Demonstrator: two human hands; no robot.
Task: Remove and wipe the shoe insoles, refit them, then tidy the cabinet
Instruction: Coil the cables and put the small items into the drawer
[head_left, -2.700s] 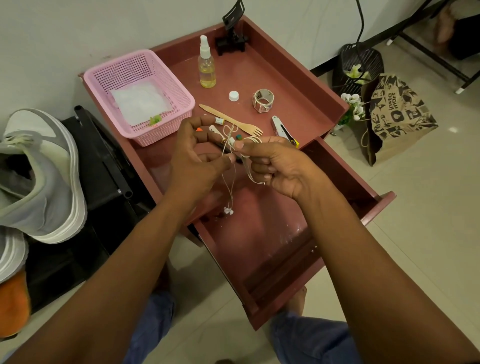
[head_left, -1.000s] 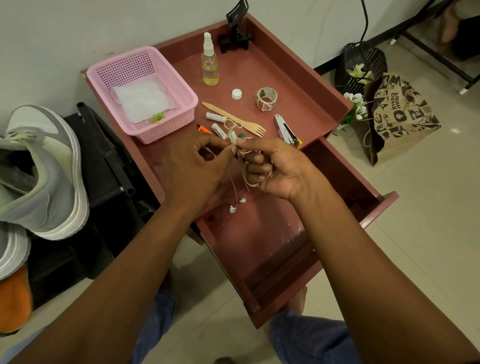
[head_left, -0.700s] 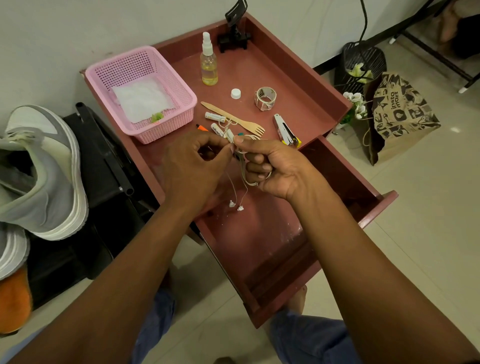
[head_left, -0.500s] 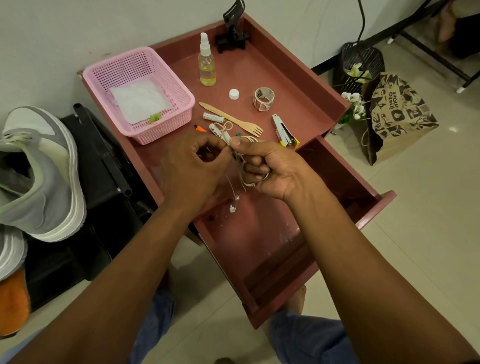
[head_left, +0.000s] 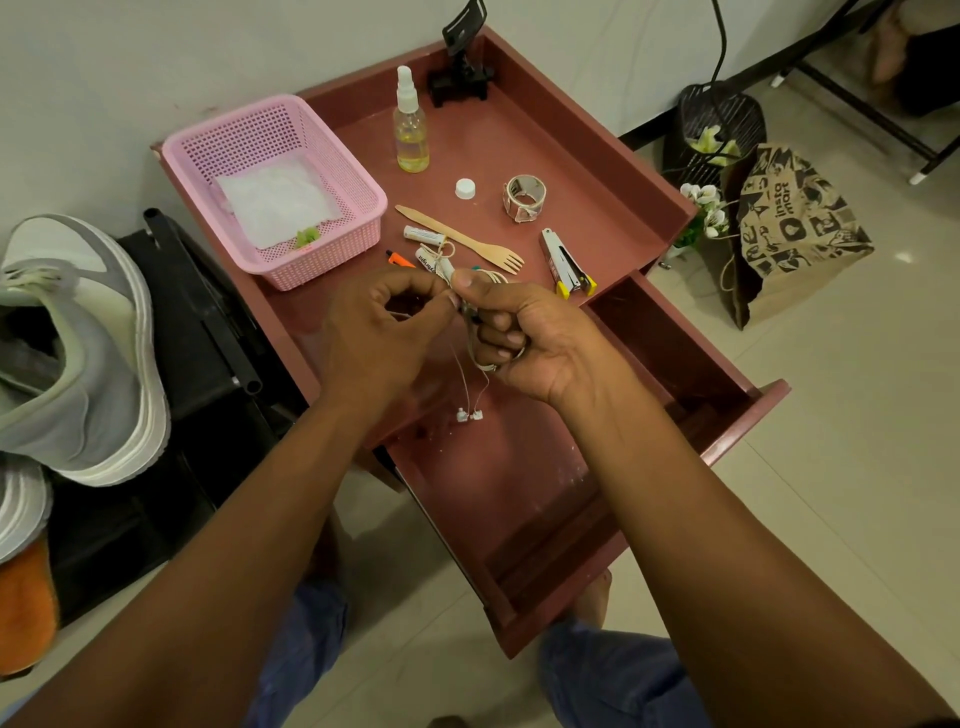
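Over the front of the maroon cabinet top (head_left: 519, 130) I hold a white wired earphone cable (head_left: 470, 395). My right hand (head_left: 524, 338) grips loops of the cable wound round its fingers. My left hand (head_left: 384, 332) pinches the cable right beside the right thumb. Two small earbuds dangle on thin wires below my hands, above the open drawer (head_left: 519, 499). A grey and white shoe (head_left: 78, 353) lies on a black rack at the left.
On the cabinet top are a pink basket (head_left: 280, 182) holding a white cloth, a spray bottle (head_left: 410, 130), a white cap (head_left: 465, 188), a tape roll (head_left: 524, 198), a wooden fork (head_left: 462, 245), two batteries, a stapler (head_left: 566, 265) and a black phone holder (head_left: 462, 62). A paper bag (head_left: 789, 228) stands on the floor at the right.
The dangling length of cable has grown shorter as loops gathered round my right fingers. Both hands stayed close together over the cabinet's front edge.
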